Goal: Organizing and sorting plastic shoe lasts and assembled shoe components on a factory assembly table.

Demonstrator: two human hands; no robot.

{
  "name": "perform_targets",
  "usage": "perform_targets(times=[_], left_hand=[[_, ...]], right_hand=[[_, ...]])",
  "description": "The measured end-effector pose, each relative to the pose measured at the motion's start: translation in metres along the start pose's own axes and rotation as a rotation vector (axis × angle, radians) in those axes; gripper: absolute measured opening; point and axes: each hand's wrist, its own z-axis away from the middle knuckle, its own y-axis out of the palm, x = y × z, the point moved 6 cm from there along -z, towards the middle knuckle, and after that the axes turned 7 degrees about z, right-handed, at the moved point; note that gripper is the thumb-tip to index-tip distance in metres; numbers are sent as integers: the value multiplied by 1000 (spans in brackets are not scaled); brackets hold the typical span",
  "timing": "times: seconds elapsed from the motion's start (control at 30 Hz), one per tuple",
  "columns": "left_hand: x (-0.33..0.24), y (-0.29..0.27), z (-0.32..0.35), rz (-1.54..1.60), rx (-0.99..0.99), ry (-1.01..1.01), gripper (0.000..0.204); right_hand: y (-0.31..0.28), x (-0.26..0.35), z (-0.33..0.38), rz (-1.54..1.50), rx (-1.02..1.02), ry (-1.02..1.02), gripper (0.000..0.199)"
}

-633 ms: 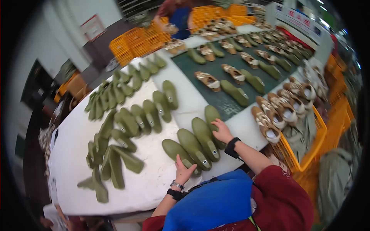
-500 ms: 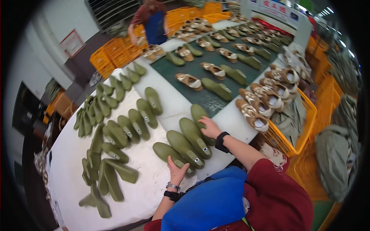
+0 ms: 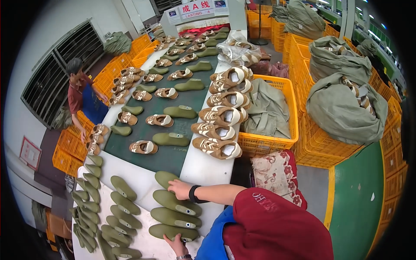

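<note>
Several olive-green shoe lasts lie side by side in a row on the white tabletop, low in the middle of the head view. My right hand (image 3: 179, 190) has its fingers closed over the farthest shoe last (image 3: 166, 177) of that row. At the row's near end, my left hand (image 3: 175, 245) grips the edge of the closest shoe last (image 3: 167, 231), its thumb and fingers against the side. Two more lasts, a middle one (image 3: 173, 202) and one below it (image 3: 171, 217), lie between my hands.
More green lasts (image 3: 123, 215) stand in rows to the left. Ahead, a dark green conveyor belt (image 3: 173, 158) carries brown-and-white shoes paired with lasts. Stacked shoes (image 3: 219, 117) line its right edge beside an orange crate (image 3: 290, 112). A co-worker (image 3: 84, 95) in a blue apron stands at far left.
My view has swung to the right, so the belt and crates sit more centrally. Both hands stay at the two ends of the same row of lasts.
</note>
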Motion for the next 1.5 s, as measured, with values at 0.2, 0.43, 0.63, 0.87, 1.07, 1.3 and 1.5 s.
perform_targets(times=[0.2,0.43,0.63,0.87,1.07,1.3,1.5], left_hand=[[-6,48,19,19,42,60,91],[3,79,-18,-385,186,273,94],[0,53,-19,-448,238,272,93],[-18,1,17,-488,188,205,74],[-46,-111,9,-714,-178,486,60],[-143,-184,-93,-674,-456,485,69],[-189,-208,-208,-571,-602,427,83]], right_hand=[[-18,-21,12,14,10,-77,40],[-68,-43,24,126,-124,-98,41],[-63,-36,11,100,108,-74,51],[-55,28,-2,176,498,-310,42],[-60,65,-46,328,889,-461,45],[-87,146,-212,134,650,-318,35],[28,150,-315,354,516,-322,40]])
